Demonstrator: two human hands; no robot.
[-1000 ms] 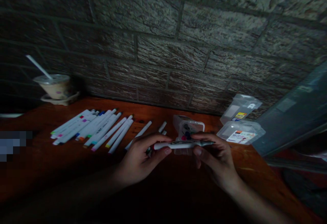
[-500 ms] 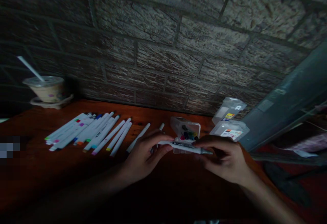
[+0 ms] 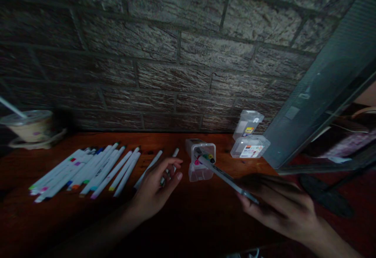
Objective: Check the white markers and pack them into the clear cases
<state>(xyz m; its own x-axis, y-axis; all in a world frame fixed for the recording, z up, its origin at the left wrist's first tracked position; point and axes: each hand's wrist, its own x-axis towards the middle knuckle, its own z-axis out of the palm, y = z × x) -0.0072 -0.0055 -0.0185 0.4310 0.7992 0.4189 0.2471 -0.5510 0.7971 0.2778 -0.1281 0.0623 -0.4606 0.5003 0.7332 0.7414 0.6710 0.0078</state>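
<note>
My right hand (image 3: 276, 203) grips a white marker (image 3: 223, 175) by its near end. The marker's far tip points into a clear plastic box (image 3: 201, 160) that holds several coloured markers. My left hand (image 3: 155, 189) rests on the wooden table (image 3: 58, 218) just left of the box, fingers loosely spread and holding nothing, lying over two loose white markers (image 3: 152, 166). A row of several white markers with coloured caps (image 3: 88, 171) lies further left.
A drink cup with a straw (image 3: 29, 126) stands at the far left by the brick wall (image 3: 176, 54). Two clear plastic cases with labels (image 3: 249, 146) sit at the back right. A slanted glass panel (image 3: 317, 93) borders the table's right side.
My left hand let go of the marker and dropped to the table. My right hand drew back toward me and swung the marker so its far tip points into the box. The view shifted right.
</note>
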